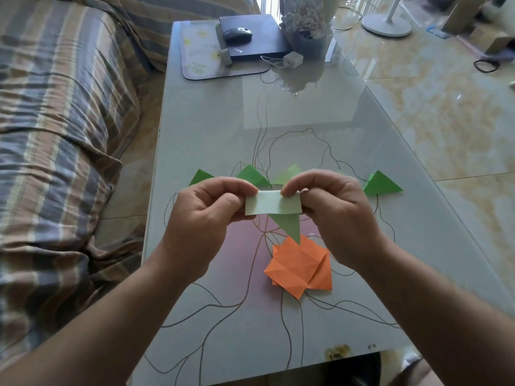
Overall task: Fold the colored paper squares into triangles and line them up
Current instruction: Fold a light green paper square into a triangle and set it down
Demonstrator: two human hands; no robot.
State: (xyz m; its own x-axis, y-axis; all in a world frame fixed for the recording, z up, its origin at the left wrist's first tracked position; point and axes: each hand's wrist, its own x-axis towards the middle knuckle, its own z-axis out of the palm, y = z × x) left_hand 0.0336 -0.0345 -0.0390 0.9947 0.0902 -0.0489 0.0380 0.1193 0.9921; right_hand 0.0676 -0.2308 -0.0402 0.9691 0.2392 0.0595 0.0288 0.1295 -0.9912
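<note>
Above the glass table I hold a pale green folded paper, a flat strip with a darker green point hanging below it. My left hand pinches its left end and my right hand pinches its right end. Behind my hands, folded green triangles stand in a row: one at the far left, one beside it, a paler one partly hidden by my fingers, and one at the far right. A stack of creased orange paper squares lies on the table below my hands.
At the table's far end sit a black laptop with a mouse on it, a floral mat, a white charger and a vase of dried flowers. A striped sofa runs along the left. A fan base stands on the tiled floor at right.
</note>
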